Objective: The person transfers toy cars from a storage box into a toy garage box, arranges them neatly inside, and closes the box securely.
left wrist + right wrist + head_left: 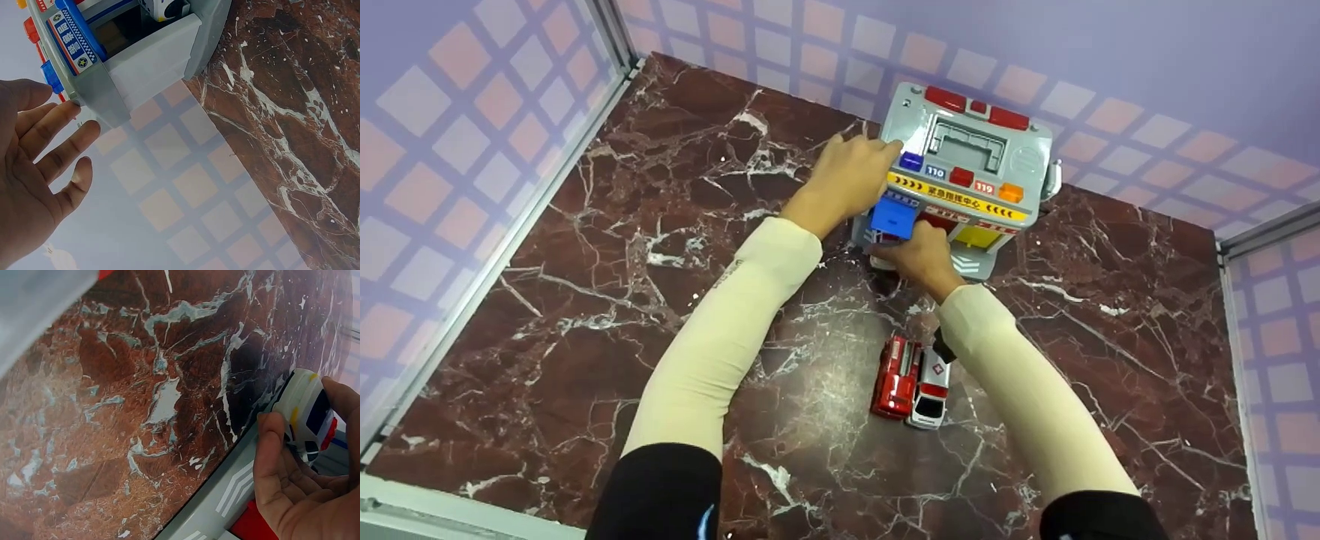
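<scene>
A grey toy emergency station (904,124) has red, blue and orange blocks along its roof edge. The blue garage door (892,217) at its left is raised. My left hand (847,176) is at the station's upper left corner, fingertips at the edge beside the blue block (52,76), the other fingers loosely bent. Below the blue door, my right hand (919,251) pinches a white toy car (304,405) with dark blue and yellow markings between thumb and fingers. In the left wrist view, the car's end shows at the garage opening.
A red toy fire truck (897,379) and a white toy ambulance (934,386) stand side by side on the dark red marbled table (585,300), in front of the station. Purple checked panels (825,45) rise behind and at the sides.
</scene>
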A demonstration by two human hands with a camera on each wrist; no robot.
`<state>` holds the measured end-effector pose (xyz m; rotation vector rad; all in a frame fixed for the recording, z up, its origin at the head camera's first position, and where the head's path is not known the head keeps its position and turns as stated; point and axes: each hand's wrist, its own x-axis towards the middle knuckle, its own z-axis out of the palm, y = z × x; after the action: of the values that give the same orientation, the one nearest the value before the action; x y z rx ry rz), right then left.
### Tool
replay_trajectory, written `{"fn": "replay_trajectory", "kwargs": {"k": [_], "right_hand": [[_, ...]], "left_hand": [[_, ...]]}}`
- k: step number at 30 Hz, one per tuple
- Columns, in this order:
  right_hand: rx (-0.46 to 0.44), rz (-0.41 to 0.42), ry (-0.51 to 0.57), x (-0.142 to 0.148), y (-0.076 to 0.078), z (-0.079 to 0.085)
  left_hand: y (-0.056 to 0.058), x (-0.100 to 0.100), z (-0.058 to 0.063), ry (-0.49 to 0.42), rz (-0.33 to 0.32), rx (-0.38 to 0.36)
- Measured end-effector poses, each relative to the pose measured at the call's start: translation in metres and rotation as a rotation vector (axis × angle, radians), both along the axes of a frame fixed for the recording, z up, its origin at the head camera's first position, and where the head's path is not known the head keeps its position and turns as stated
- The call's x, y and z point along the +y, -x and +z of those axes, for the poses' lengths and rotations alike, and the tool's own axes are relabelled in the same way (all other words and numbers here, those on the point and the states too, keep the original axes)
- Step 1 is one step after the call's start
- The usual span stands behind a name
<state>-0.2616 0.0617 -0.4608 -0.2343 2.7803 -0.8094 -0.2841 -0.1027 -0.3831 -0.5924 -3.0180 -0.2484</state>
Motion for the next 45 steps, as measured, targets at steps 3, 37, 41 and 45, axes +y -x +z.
{"fn": "replay_trajectory", "kwargs": {"k": [3, 37, 41, 45], "right_hand": [[0.001, -0.013, 0.014, 0.001, 0.001, -0.001], [0.033, -0.076, -0.171, -0.005, 0.011, -0.011], [0.018, -0.080, -0.232, -0.006, 0.013, -0.011], [-0.001, -0.074, -0.245, -0.007, 0.014, -0.011]], "left_hand": [[0.002, 0.003, 0.002, 0.012, -0.010, -0.010], [0.002, -0.001, 0.001, -0.032, -0.003, -0.008], [0.001, -0.001, 0.000, -0.029, -0.001, -0.020], [0.001, -0.002, 0.001, -0.015, -0.002, -0.036]]}}
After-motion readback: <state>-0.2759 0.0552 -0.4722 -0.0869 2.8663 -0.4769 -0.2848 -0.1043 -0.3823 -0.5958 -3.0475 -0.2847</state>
